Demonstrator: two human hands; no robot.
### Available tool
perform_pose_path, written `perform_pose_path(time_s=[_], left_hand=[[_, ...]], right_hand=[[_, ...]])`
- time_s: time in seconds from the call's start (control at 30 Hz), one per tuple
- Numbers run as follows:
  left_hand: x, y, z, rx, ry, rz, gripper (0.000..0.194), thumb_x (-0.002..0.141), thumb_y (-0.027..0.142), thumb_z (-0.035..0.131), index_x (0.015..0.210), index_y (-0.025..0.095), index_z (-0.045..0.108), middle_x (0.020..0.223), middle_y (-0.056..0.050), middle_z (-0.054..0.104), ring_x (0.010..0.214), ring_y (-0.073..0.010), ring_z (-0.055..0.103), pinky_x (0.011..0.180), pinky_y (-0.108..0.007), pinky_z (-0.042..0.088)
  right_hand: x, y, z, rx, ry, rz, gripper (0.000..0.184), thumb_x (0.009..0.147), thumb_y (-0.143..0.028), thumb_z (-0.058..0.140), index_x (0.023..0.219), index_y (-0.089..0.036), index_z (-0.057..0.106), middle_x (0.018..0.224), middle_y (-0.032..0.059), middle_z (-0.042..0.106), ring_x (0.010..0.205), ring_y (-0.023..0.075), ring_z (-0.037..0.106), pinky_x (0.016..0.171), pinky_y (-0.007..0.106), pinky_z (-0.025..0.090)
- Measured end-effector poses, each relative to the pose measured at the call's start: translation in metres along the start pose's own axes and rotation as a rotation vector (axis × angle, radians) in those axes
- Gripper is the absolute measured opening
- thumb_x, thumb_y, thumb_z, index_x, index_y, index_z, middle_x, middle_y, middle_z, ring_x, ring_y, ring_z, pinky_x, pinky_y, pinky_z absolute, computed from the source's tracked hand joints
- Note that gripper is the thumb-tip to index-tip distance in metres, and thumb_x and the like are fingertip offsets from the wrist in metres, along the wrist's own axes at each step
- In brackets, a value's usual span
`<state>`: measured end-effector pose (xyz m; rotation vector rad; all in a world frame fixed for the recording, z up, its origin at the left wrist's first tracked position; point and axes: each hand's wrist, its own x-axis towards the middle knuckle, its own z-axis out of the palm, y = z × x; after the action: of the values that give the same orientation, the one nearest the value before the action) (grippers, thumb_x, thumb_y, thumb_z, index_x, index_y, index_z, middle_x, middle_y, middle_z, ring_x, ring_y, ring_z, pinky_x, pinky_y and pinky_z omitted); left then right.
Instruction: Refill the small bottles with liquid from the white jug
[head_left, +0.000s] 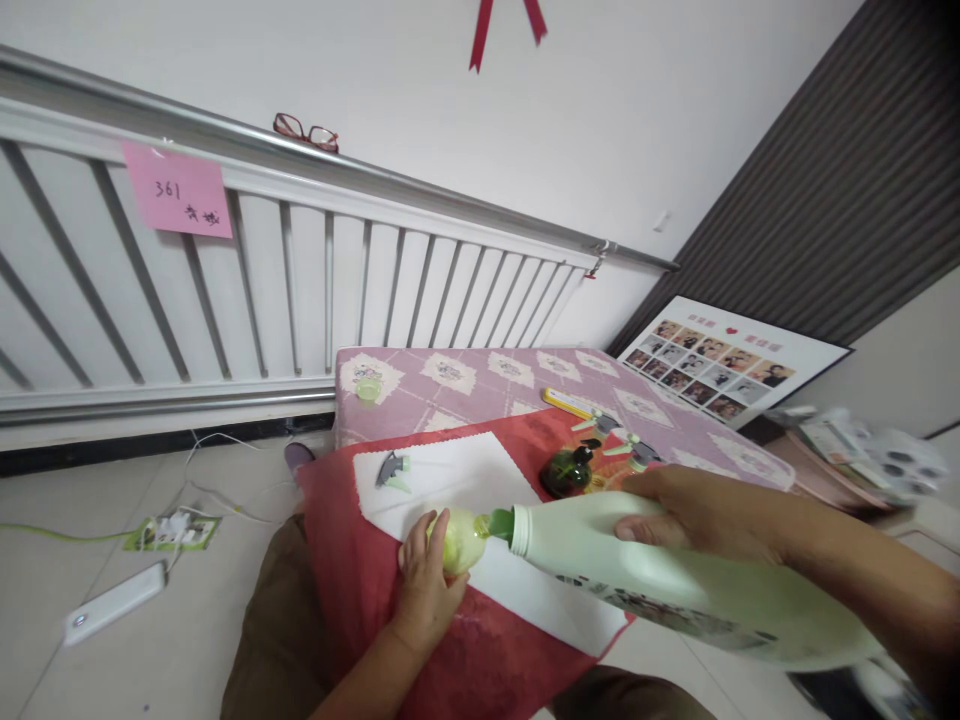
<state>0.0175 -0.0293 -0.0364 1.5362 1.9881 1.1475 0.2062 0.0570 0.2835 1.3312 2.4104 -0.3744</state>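
Observation:
My left hand (427, 570) is closed round a small yellow-green bottle (463, 545) above a white sheet (517, 590). My right hand (686, 510) grips a large pale green detergent bottle (600, 540) from above. The big bottle is tilted, and its green spout (500, 524) meets the small bottle's neck; whether liquid is flowing I cannot tell. On the sheet lies a grey and green spray head (394, 470). Beyond the spout stands a dark green bottle with a black top (568, 470). Two more spray heads, one of them a green-grey trigger (634, 448), are beside it.
A red cloth (352, 560) lies under the sheet on a purple patterned surface (487, 375). A light green cap (367, 390) and a yellow box (566, 403) are on it. Behind runs a white radiator (300, 270). A power strip (116, 602) and cables lie on the floor.

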Motion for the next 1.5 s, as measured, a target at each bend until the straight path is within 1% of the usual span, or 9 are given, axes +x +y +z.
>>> perform_pose_path(time_s=[0.1,0.13,0.3,0.43,0.7,0.8,1.2,1.37,1.5], left_hand=[[0.0,0.001,-0.001,0.005,-0.003,-0.008,0.078,0.068,0.018,0.059,0.14,0.023,0.031,0.143,-0.009,0.036,0.134,-0.0256,0.031,0.11,-0.039,0.025],[0.0,0.001,-0.001,0.005,-0.003,-0.011,0.078,0.068,0.017,0.059,0.14,0.023,0.031,0.143,-0.009,0.036,0.134,-0.0258,0.031,0.11,-0.039,0.025],[0.0,0.0,0.001,-0.004,0.005,-0.008,0.078,0.068,0.017,0.059,0.14,0.024,0.031,0.143,-0.009,0.036,0.133,-0.026,0.032,0.109,-0.04,0.026],[0.001,0.0,0.0,-0.005,0.005,-0.008,0.077,0.067,0.017,0.058,0.14,0.023,0.031,0.143,-0.009,0.036,0.133,-0.0261,0.032,0.109,-0.04,0.026],[0.0,0.0,0.001,-0.001,0.016,0.002,0.078,0.067,0.016,0.058,0.14,0.024,0.031,0.142,-0.009,0.038,0.132,-0.0262,0.034,0.108,-0.04,0.027],[0.0,-0.001,0.001,-0.002,0.027,0.01,0.078,0.067,0.016,0.058,0.14,0.024,0.031,0.142,-0.009,0.038,0.132,-0.0263,0.034,0.108,-0.04,0.027],[0.0,0.0,0.0,-0.002,0.011,-0.007,0.078,0.067,0.016,0.058,0.14,0.022,0.031,0.142,-0.01,0.037,0.133,-0.026,0.032,0.109,-0.039,0.026],[0.001,0.002,-0.002,-0.002,-0.006,-0.02,0.079,0.067,0.016,0.058,0.14,0.022,0.03,0.142,-0.01,0.037,0.133,-0.0261,0.032,0.109,-0.04,0.026],[0.001,0.002,-0.002,0.003,-0.008,-0.019,0.078,0.067,0.017,0.058,0.14,0.022,0.03,0.143,-0.01,0.037,0.134,-0.0258,0.032,0.109,-0.039,0.026]], right_hand=[[0.0,0.0,-0.001,0.021,-0.093,-0.021,0.039,0.084,-0.057,0.047,0.087,-0.021,0.062,0.089,0.0066,0.071,0.081,0.0235,0.065,0.065,0.028,0.045],[0.0,0.0,-0.001,0.025,-0.098,-0.019,0.039,0.084,-0.057,0.046,0.087,-0.021,0.061,0.089,0.0068,0.07,0.081,0.0237,0.065,0.065,0.028,0.045],[0.0,-0.004,-0.002,0.008,-0.084,-0.015,0.04,0.084,-0.057,0.046,0.086,-0.02,0.061,0.089,0.008,0.07,0.081,0.0248,0.065,0.065,0.029,0.045],[0.0,-0.007,-0.004,0.021,-0.104,0.003,0.039,0.082,-0.057,0.048,0.086,-0.02,0.062,0.089,0.0082,0.071,0.082,0.0257,0.065,0.066,0.03,0.045],[0.0,-0.003,-0.002,0.042,-0.092,0.004,0.04,0.082,-0.058,0.047,0.085,-0.021,0.061,0.088,0.0074,0.071,0.081,0.0252,0.065,0.065,0.03,0.045],[0.0,-0.005,-0.003,0.045,-0.106,0.0,0.04,0.082,-0.058,0.048,0.087,-0.02,0.061,0.09,0.008,0.071,0.082,0.0254,0.065,0.064,0.029,0.045],[0.0,-0.01,-0.005,0.012,-0.111,0.0,0.04,0.083,-0.057,0.046,0.087,-0.019,0.06,0.09,0.0083,0.07,0.084,0.0253,0.065,0.067,0.029,0.046],[0.0,-0.011,-0.007,0.04,-0.124,0.006,0.038,0.083,-0.055,0.048,0.087,-0.02,0.061,0.089,0.0073,0.071,0.082,0.0238,0.065,0.066,0.028,0.047],[-0.001,-0.014,-0.008,0.044,-0.126,-0.006,0.039,0.082,-0.056,0.047,0.087,-0.019,0.061,0.09,0.0086,0.071,0.083,0.0248,0.065,0.066,0.029,0.047]])
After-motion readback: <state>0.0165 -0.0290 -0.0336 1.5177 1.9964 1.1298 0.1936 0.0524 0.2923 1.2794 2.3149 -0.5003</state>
